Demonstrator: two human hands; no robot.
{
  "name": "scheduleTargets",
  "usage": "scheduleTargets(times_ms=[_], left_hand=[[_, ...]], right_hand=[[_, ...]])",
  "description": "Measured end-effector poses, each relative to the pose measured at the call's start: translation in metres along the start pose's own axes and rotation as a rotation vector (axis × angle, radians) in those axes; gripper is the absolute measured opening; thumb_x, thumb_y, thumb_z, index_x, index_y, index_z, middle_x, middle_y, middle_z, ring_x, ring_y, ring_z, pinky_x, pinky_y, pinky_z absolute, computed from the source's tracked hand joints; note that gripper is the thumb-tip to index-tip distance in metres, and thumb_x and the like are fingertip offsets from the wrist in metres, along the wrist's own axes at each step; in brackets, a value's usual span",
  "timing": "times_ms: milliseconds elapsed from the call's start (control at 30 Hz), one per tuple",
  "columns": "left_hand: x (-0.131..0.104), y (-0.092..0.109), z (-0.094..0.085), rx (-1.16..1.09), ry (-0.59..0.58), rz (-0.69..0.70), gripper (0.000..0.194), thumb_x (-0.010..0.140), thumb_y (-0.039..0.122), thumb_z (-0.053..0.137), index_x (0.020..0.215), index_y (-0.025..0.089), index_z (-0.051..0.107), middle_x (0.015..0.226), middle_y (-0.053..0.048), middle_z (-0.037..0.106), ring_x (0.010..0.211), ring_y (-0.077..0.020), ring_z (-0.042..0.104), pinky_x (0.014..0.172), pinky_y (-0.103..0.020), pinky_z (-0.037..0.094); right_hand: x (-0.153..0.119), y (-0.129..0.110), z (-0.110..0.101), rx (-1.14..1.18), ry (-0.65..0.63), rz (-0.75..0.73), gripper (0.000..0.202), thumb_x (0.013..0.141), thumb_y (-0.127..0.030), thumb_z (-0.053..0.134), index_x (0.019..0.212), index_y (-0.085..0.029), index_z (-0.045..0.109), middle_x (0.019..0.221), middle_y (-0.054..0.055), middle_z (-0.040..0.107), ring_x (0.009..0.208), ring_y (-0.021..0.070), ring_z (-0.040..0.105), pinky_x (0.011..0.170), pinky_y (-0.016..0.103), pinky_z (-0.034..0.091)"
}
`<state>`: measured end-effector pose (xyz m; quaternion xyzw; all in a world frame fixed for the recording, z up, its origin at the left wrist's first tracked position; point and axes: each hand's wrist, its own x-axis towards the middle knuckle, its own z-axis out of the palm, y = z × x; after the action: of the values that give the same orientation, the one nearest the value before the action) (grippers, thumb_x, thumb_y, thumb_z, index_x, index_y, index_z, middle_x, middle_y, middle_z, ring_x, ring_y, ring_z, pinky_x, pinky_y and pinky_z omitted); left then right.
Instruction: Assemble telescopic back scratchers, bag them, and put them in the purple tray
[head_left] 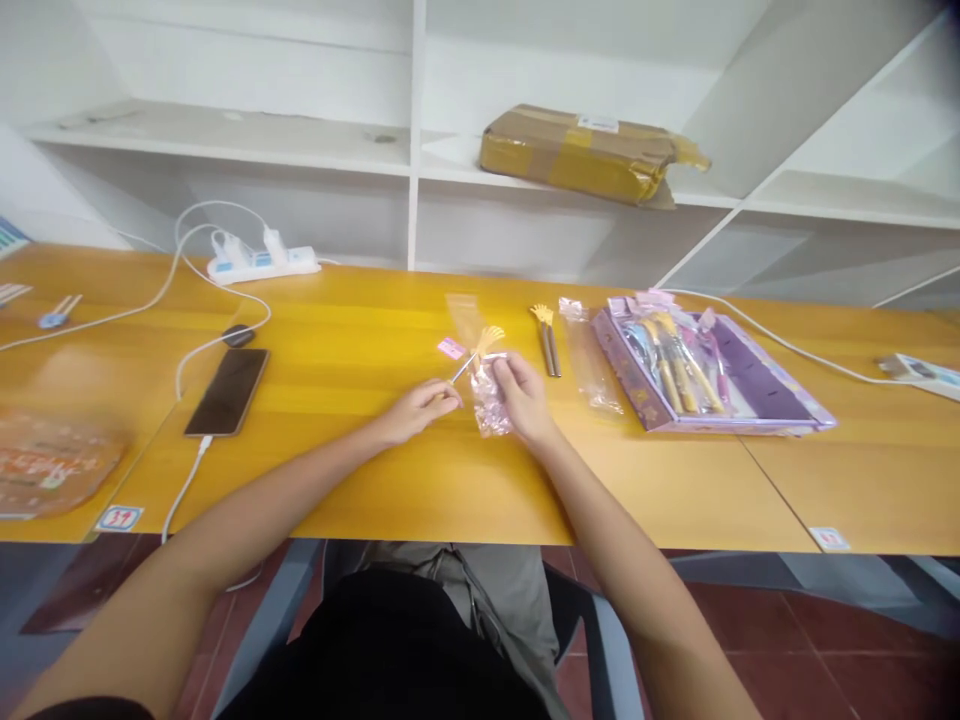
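Observation:
My left hand [421, 411] pinches the thin metal rod of a back scratcher [491, 340] with a yellow hand-shaped head. Just to its right, my right hand [521, 397] has its fingers closed on a clear plastic bag [489, 405] with a pinkish sheen. The scratcher's head is beside the top of this bag; whether it is partly inside, I cannot tell. A small pink tag [451, 347] lies left of the head. Right of my hands are yellow-headed back scratchers [548, 340] with dark handles, then another clear plastic bag [589, 360].
A purple box [772, 375] at the right holds several bagged items. A phone [227, 392] with a white cable lies at the left, below a power strip [264, 263]. A taped carton [581, 152] sits on the shelf behind. An orange package [56, 465] lies far left.

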<state>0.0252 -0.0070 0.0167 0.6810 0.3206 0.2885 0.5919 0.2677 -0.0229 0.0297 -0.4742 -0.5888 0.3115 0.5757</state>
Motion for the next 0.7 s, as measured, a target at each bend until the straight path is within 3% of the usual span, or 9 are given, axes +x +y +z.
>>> scheduleTargets(times_ms=[100,200,267,333,400,500,600,700], left_hand=[[0.001,-0.001,0.001,0.044,0.030,0.127,0.040,0.096,0.058,0.073,0.102,0.019,0.077,0.103,-0.006,0.071,0.090,-0.0190,0.067,0.086,-0.032,0.055],[0.005,-0.008,0.002,0.038,0.084,0.214,0.041,0.090,0.057,0.082,0.105,0.018,0.080,0.123,-0.012,0.075,0.120,-0.0290,0.069,0.112,-0.043,0.050],[0.006,-0.011,0.003,0.052,0.108,0.209,0.042,0.089,0.055,0.083,0.108,0.018,0.081,0.125,-0.013,0.075,0.122,-0.0308,0.069,0.114,-0.046,0.050],[0.005,-0.012,0.002,0.103,0.097,0.194,0.039,0.090,0.055,0.082,0.105,0.019,0.082,0.123,-0.012,0.075,0.117,-0.0297,0.070,0.111,-0.046,0.053],[0.003,-0.010,0.002,0.175,0.053,0.193,0.033,0.091,0.052,0.080,0.096,0.020,0.083,0.122,-0.010,0.074,0.116,-0.0281,0.071,0.111,-0.044,0.053],[0.001,-0.007,0.004,0.258,-0.023,0.206,0.027,0.092,0.048,0.079,0.090,0.022,0.083,0.123,-0.009,0.072,0.118,-0.0278,0.070,0.112,-0.044,0.053],[0.001,-0.009,0.006,0.250,0.023,0.204,0.025,0.091,0.047,0.080,0.089,0.022,0.083,0.118,-0.009,0.073,0.115,-0.0280,0.071,0.109,-0.045,0.054],[0.004,-0.015,0.006,0.099,0.189,0.205,0.030,0.090,0.050,0.080,0.090,0.020,0.081,0.116,-0.011,0.076,0.111,-0.0271,0.073,0.103,-0.043,0.057]], right_hand=[[-0.012,-0.002,0.019,0.010,-0.257,-0.029,0.051,0.103,-0.072,0.060,0.112,-0.023,0.071,0.106,0.006,0.073,0.097,0.0216,0.065,0.093,0.035,0.054],[-0.016,0.004,0.025,0.008,-0.384,0.033,0.058,0.104,-0.077,0.054,0.101,-0.022,0.071,0.092,0.005,0.071,0.085,0.0207,0.064,0.084,0.036,0.055],[-0.016,0.010,0.026,0.051,-0.327,0.128,0.063,0.104,-0.081,0.049,0.095,-0.022,0.069,0.082,0.004,0.067,0.075,0.0195,0.059,0.072,0.034,0.053],[-0.014,0.015,0.027,0.121,-0.289,0.216,0.062,0.099,-0.084,0.056,0.102,-0.023,0.070,0.083,0.003,0.067,0.072,0.0192,0.059,0.067,0.033,0.052],[-0.012,0.019,0.029,0.180,-0.337,0.275,0.060,0.092,-0.082,0.068,0.109,-0.024,0.071,0.085,0.002,0.069,0.073,0.0188,0.062,0.066,0.032,0.052],[-0.011,0.022,0.032,0.214,-0.412,0.313,0.055,0.086,-0.074,0.080,0.102,-0.023,0.071,0.080,0.000,0.067,0.070,0.0173,0.061,0.066,0.031,0.053],[-0.010,0.022,0.031,0.256,-0.318,0.285,0.048,0.088,-0.069,0.081,0.099,-0.023,0.071,0.082,0.001,0.068,0.074,0.0179,0.063,0.071,0.032,0.056],[-0.004,0.020,0.021,0.408,-0.058,0.250,0.043,0.094,-0.067,0.076,0.098,-0.025,0.065,0.094,0.003,0.070,0.086,0.0193,0.068,0.078,0.034,0.060]])
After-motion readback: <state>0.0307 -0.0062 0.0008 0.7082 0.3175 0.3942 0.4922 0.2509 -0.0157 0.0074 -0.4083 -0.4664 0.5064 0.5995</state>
